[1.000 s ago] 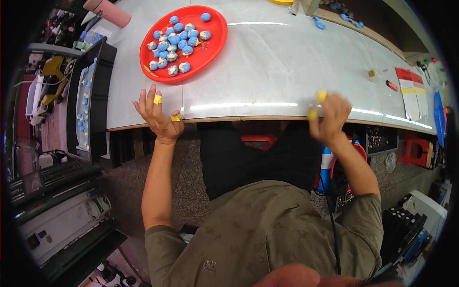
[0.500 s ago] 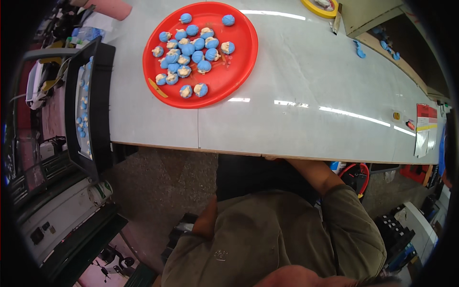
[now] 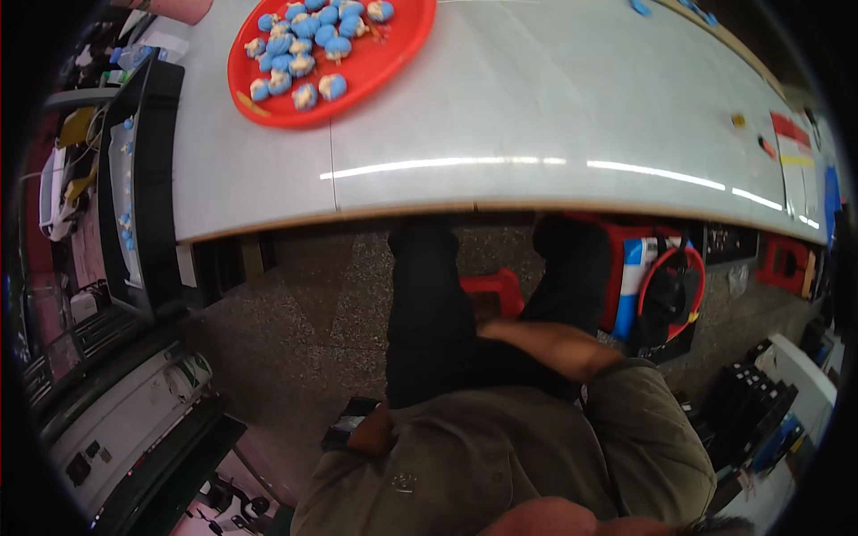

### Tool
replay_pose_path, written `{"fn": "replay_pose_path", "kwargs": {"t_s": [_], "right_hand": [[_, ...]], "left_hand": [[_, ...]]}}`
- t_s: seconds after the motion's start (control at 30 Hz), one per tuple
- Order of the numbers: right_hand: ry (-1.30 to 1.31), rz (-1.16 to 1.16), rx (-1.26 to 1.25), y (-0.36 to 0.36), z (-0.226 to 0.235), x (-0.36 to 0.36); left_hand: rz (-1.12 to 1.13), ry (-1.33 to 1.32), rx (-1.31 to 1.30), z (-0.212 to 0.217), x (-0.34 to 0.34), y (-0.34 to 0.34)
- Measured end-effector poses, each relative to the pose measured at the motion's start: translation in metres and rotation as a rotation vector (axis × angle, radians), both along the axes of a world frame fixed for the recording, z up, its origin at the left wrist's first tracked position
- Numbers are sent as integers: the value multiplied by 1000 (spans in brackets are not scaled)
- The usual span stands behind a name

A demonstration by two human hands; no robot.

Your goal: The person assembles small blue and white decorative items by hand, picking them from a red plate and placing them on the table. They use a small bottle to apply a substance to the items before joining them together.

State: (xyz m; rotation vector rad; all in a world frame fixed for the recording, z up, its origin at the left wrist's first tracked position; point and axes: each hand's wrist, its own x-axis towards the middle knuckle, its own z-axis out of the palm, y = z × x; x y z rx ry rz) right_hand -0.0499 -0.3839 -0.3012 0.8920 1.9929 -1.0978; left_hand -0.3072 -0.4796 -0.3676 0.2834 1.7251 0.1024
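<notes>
1. Right hand (image 3: 488,325) is down between the thighs, below the table edge, and it's dim and small. Can't tell whether its grip is spread or pinching anything. Forearm comes in from the right across the black trousers (image 3: 427,313).
2. Left hand is hidden, so no telling what that grip is doing. Only a bit of the left arm (image 3: 371,435) pokes out beside the olive-brown short-sleeved shirt (image 3: 483,438).
3. Closest to the right hand is a red plastic stool-like piece (image 3: 507,288) between the knees, just beyond it. Can't tell if they touch.
4. Off to the right under the table: a black container with a red ring-shaped rim (image 3: 695,299), next to something blue and white (image 3: 633,277).
5. Up top is the pale grey, glossy table (image 3: 554,107). The shallow round red plate (image 3: 393,67) sits toward its left, cut off by the top of the view and well apart from the hands.
6. The blue-and-cream ridged balls (image 3: 324,36) are on that plate, mostly bunched up, with a couple near the front rim.
7. Far left, a black rectangular tray (image 3: 154,179) holds more of the same balls on a pale liner (image 3: 116,183).
8. Right end of the table: a red-and-white sheet (image 3: 792,147).
</notes>
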Motion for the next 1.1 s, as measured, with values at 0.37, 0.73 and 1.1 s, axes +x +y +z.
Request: {"fn": "replay_pose_path", "kwargs": {"t_s": [0.37,0.73,1.1], "right_hand": [[135,-607,677,-14,119,118],[262,-1146,1220,-17,141,208],[64,-1189,912,34,111,203]], "left_hand": [[377,-73,244,-16,-55,92],[-197,-22,956,150,77,199],[-875,505,947,160,105,184]]}}
